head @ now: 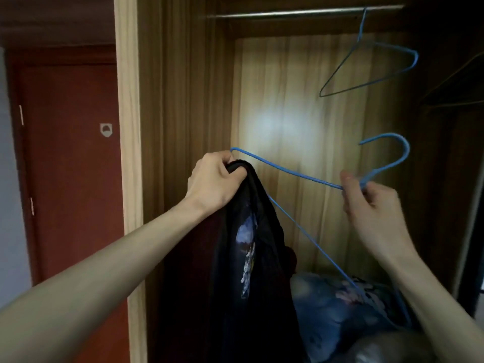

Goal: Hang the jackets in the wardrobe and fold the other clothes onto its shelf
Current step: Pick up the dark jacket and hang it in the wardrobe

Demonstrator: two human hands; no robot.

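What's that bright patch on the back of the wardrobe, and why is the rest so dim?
Head view: the patch is soft glare on the wardrobe back panel; the corners fall into shadow, so the black garment loses detail; the right hand looks slightly blurred.

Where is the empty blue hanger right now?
In the head view, upper right: the empty blue hanger hangs from the metal rail, above the right hand.

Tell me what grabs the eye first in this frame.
Centre frame, the blue wire hanger is held up inside the wardrobe: the left hand grips a black printed garment at the hanger's left end, and the right hand pinches its neck just below the hook. Top right, a second blue hanger hangs bare on the metal rail.
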